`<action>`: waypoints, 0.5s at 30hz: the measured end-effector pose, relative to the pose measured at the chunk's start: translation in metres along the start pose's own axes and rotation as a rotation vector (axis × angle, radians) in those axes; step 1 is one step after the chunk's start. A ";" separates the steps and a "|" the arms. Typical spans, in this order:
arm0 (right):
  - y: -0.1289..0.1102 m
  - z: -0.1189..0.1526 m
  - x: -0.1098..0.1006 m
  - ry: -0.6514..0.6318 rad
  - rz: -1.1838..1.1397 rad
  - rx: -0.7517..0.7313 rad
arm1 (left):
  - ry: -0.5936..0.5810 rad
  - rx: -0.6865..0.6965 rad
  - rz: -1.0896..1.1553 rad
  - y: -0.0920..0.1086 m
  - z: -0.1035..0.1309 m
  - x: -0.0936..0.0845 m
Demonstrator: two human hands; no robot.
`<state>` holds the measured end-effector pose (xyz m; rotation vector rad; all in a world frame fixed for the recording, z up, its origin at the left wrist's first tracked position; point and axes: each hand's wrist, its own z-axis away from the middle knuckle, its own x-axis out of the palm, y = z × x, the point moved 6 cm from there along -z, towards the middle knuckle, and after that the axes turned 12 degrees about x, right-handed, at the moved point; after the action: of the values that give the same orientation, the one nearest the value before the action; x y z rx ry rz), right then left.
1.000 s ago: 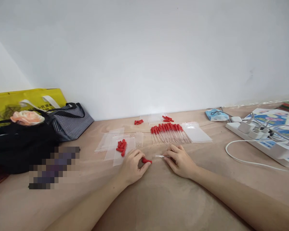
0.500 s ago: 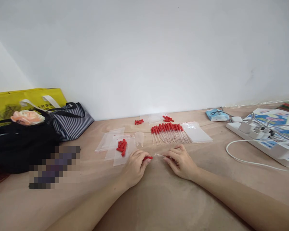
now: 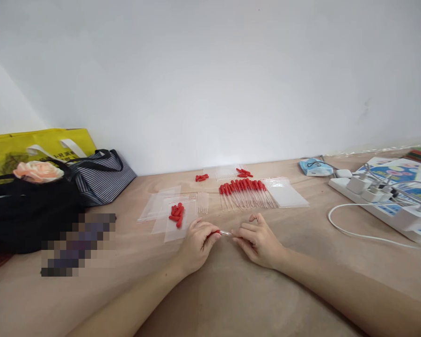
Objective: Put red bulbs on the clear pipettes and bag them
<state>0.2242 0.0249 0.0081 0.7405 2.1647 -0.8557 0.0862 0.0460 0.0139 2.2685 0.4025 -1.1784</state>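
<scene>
Between finger and thumb, my left hand [image 3: 199, 243] pinches a red rubber bulb [image 3: 217, 231], mostly covered by the fingers. My right hand [image 3: 259, 241] grips a thin clear tube [image 3: 226, 233], whose left end meets the bulb. Just beyond my hands lies a row of clear droppers with red bulbs [image 3: 247, 192]. Several loose red bulbs [image 3: 177, 215] rest on clear zip bags [image 3: 168, 231] beyond my left hand. Beside them are several bare clear tubes [image 3: 202, 203].
Farther back lie two small piles of red bulbs [image 3: 201, 178] [image 3: 244, 172] and a stack of clear bags [image 3: 287, 193]. Bags, one striped [image 3: 103, 178], stand at left. A white power strip [image 3: 382, 206], a cable [image 3: 365, 238] and a blue mask [image 3: 315, 167] lie at right.
My right hand has moved left with the clear tube, closing the gap to the red bulb. My left hand has stayed nearly in place.
</scene>
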 end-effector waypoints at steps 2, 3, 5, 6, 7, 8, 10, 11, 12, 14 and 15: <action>-0.002 0.000 0.001 -0.013 -0.001 -0.009 | 0.003 -0.011 -0.007 0.000 0.001 -0.001; -0.002 -0.001 0.001 -0.021 0.001 -0.011 | 0.001 -0.010 -0.012 0.000 0.001 -0.001; -0.002 -0.002 0.001 -0.038 0.006 -0.023 | -0.005 0.013 -0.022 0.002 0.003 -0.002; -0.002 -0.003 0.000 -0.046 0.010 -0.033 | -0.009 0.033 -0.028 0.003 0.003 -0.002; -0.002 -0.003 0.000 -0.052 0.017 -0.044 | -0.014 0.057 -0.038 0.005 0.004 -0.002; -0.001 -0.004 -0.001 -0.057 0.028 -0.057 | -0.018 0.084 -0.051 0.008 0.004 -0.003; -0.002 -0.004 -0.001 -0.064 0.057 -0.084 | -0.027 0.137 -0.081 0.013 0.004 -0.002; -0.002 -0.004 -0.001 -0.063 0.071 -0.093 | -0.029 0.157 -0.095 0.015 0.003 -0.002; -0.003 -0.003 -0.001 -0.058 0.080 -0.099 | -0.029 0.173 -0.108 0.016 0.003 -0.002; -0.005 -0.003 -0.001 -0.043 0.084 -0.101 | -0.022 0.193 -0.128 0.018 0.003 -0.002; -0.007 -0.003 0.000 -0.035 0.083 -0.097 | -0.018 0.203 -0.135 0.019 0.003 -0.002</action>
<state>0.2188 0.0228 0.0122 0.7553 2.1131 -0.7104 0.0928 0.0290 0.0204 2.4325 0.4534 -1.3616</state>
